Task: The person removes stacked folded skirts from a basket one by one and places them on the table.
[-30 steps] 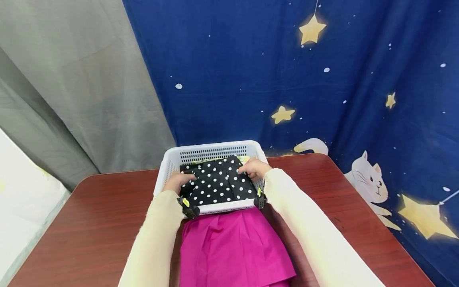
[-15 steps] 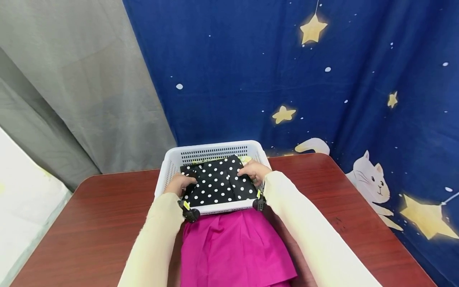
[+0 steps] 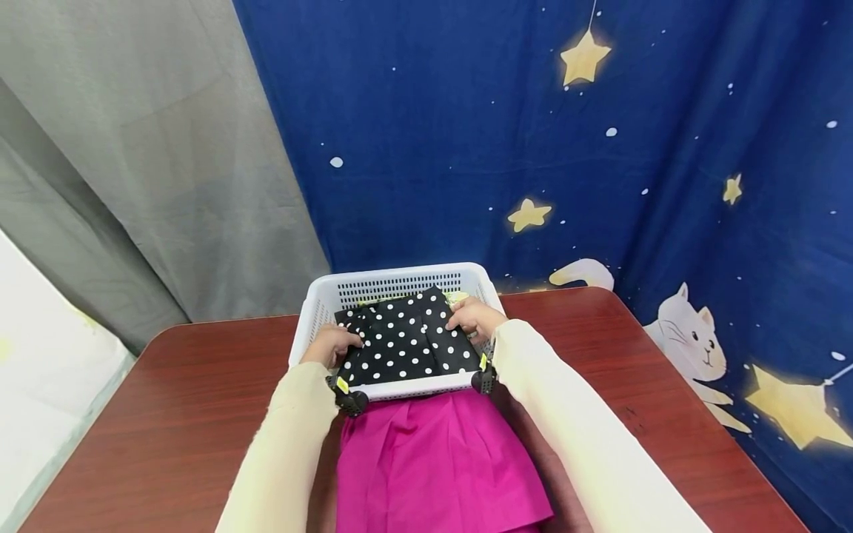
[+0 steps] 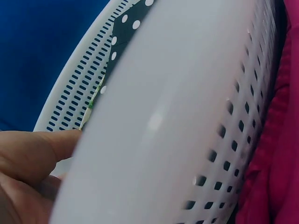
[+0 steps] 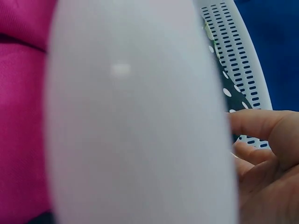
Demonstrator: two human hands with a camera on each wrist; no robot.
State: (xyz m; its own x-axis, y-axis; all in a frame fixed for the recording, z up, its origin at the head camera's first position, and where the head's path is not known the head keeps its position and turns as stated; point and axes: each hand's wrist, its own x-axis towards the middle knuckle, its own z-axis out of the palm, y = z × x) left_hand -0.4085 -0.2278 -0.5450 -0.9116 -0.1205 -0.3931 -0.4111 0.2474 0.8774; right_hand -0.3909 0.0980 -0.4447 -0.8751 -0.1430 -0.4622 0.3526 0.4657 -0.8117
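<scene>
A folded black cloth with white polka dots (image 3: 400, 337) lies in a white plastic basket (image 3: 400, 278) with slotted walls. My left hand (image 3: 331, 345) reaches over the basket's left side and grips the cloth's left edge, thumb on top. At the opposite edge, my right hand (image 3: 476, 318) pinches the cloth between thumb and fingers. Some yellow-green fabric (image 3: 457, 297) peeks out from under the far edge. In both wrist views the basket's rim hides most of the cloth and part of the fingers; the left thumb (image 4: 65, 142) and right thumb (image 5: 252, 120) show beside it.
The basket stands near the far edge of a reddish-brown wooden table (image 3: 200, 400). In front of it lies a pleated magenta garment (image 3: 433, 463). A blue star-patterned curtain (image 3: 426, 148) and a grey curtain (image 3: 166, 148) hang behind. White fabric (image 3: 47, 385) is at the left.
My left hand has shifted slightly toward the near left at the cloth's edge. The right hand, cloth and basket stay nearly where they were.
</scene>
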